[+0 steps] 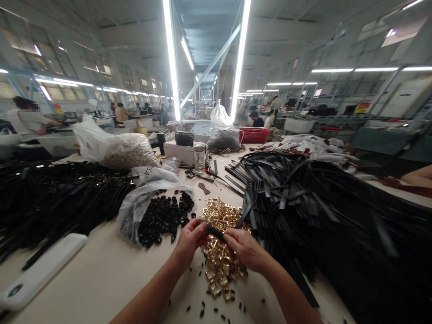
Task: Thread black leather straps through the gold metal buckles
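Observation:
A black strap (214, 232) is stretched between my two hands, above a heap of gold metal buckles (221, 261). My left hand (189, 238) pinches its left end between thumb and fingers. On the right, my right hand (245, 246) grips the same strap with the thumb on top. Whether a buckle sits on the strap at my left fingertips, I cannot tell. Just left of the hands, small black loops (162, 220) spill from a clear plastic bag (130, 211). Several small black pieces lie scattered on the table (111, 274) below the buckles.
A large pile of black straps (280, 193) covers the right side, and another dark pile (60, 193) the left. A white elongated device (47, 270) lies front left. Behind stand a glass jar (200, 158), a filled plastic bag (130, 150) and a red basket (254, 135). Other people work farther off.

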Demonstrator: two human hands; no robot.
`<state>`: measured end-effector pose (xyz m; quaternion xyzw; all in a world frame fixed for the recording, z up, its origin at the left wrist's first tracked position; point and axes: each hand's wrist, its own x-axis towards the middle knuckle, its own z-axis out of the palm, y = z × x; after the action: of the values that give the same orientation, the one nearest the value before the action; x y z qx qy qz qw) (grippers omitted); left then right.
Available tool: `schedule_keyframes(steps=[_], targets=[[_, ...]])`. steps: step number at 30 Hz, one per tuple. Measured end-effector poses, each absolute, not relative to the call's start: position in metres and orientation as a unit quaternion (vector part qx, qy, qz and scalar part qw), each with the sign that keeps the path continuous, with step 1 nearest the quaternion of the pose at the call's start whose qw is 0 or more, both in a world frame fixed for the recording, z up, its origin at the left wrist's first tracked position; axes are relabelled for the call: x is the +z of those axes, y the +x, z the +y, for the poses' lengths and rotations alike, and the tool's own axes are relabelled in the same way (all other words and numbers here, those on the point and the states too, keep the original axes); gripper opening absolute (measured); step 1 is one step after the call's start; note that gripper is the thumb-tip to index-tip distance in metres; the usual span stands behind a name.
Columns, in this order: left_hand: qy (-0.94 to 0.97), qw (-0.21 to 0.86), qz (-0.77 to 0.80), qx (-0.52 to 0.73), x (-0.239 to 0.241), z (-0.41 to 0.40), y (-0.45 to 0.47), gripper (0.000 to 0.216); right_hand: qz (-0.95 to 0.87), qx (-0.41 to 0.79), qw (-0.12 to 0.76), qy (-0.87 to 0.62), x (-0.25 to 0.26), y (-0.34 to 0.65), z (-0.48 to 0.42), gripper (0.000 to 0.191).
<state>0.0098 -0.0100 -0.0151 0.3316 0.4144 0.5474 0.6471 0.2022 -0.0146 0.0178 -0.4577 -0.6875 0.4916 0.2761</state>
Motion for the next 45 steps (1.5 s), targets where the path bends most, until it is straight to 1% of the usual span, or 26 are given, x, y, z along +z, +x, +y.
schedule_keyframes(steps=[5,8,10,14,19,25,28,32,35,39,42,45], targets=[[0.315,0.645,0.434,0.544,-0.018,-0.008,0.008,0.032,-0.758,0.35,0.256,-0.487,0.024,0.2,-0.017,0.031],[0.315,0.649,0.431,0.542,-0.018,-0.009,0.01,0.033,-0.765,0.287,0.278,-0.505,0.025,0.198,-0.018,0.019],[0.315,0.654,0.427,0.54,-0.018,-0.01,0.011,0.032,-0.762,0.263,0.301,-0.51,0.024,0.194,-0.02,0.017],[0.311,0.667,0.424,0.529,-0.014,-0.012,0.013,0.033,-0.755,0.243,0.336,-0.508,0.021,0.185,-0.023,0.019],[0.292,0.679,0.423,0.524,-0.01,-0.014,0.015,0.033,-0.762,0.23,0.345,-0.498,0.02,0.18,-0.025,0.017],[0.263,0.708,0.398,0.521,-0.013,-0.013,0.015,0.027,-0.767,0.212,0.339,-0.502,0.016,0.18,-0.023,0.012],[0.246,0.719,0.385,0.524,-0.016,-0.014,0.015,0.026,-0.763,0.215,0.341,-0.506,0.015,0.181,-0.022,0.013],[0.242,0.737,0.36,0.518,-0.017,-0.015,0.015,0.032,-0.766,0.221,0.333,-0.504,0.018,0.183,-0.022,0.015],[0.253,0.739,0.357,0.512,-0.016,-0.016,0.015,0.034,-0.778,0.204,0.322,-0.499,0.021,0.184,-0.022,0.015],[0.339,0.703,0.39,0.489,-0.013,-0.018,0.015,0.029,-0.796,0.172,0.3,-0.497,0.022,0.185,-0.023,0.012],[0.456,0.626,0.423,0.47,-0.01,-0.018,0.013,0.022,-0.799,0.155,0.289,-0.504,0.021,0.186,-0.024,0.014],[0.533,0.541,0.424,0.494,-0.005,-0.019,0.012,0.012,-0.801,0.147,0.287,-0.504,0.02,0.186,-0.024,0.014]])
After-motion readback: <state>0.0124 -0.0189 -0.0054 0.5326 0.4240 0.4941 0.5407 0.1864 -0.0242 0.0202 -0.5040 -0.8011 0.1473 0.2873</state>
